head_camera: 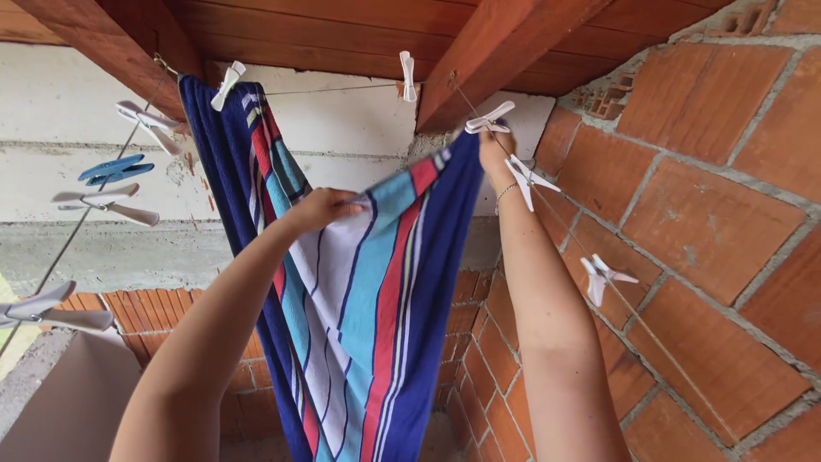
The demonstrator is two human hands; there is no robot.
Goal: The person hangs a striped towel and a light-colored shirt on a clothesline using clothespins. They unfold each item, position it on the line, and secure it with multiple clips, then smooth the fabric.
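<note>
A striped towel (376,308), dark blue with red, turquoise and white bands, hangs from a thin clothesline (342,88) under the wooden roof. A white peg (227,84) pins its left corner to the line. My left hand (325,208) grips the towel's top edge near the middle. My right hand (494,152) holds the towel's right corner up by the right-hand line, just under a white peg (489,118). A thin bracelet sits on that wrist.
White pegs (409,75) and a blue peg (113,168) are clipped along the lines, several on the left line (77,227) and more on the right one (605,275). A red brick wall (701,239) stands close on the right. Wooden beams (496,51) run overhead.
</note>
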